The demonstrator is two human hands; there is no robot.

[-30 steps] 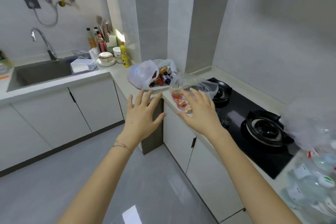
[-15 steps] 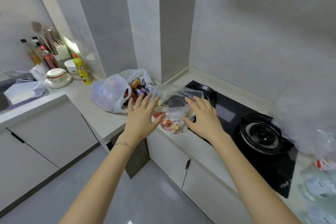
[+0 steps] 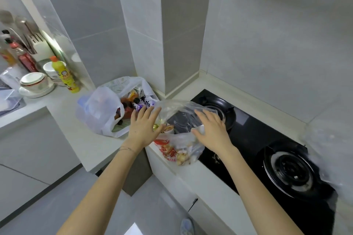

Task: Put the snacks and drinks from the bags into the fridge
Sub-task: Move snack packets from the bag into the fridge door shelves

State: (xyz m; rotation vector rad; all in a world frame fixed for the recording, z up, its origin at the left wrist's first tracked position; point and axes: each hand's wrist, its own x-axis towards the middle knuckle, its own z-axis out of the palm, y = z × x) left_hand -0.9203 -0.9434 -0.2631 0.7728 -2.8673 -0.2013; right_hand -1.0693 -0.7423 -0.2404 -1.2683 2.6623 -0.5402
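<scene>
Reaching in with fingers straight and spread, I have my left hand (image 3: 142,129) at the left of the clear bag (image 3: 181,150) and my right hand (image 3: 211,129) over its right side; neither grips anything. The bag of snacks sits at the near edge of the counter (image 3: 91,145), touching the stove (image 3: 248,135), its bulge hanging over the edge. A clumsy tug could slide it off or split the thin film. The white bag (image 3: 99,112) of drinks lies just left. No fridge is in view.
</scene>
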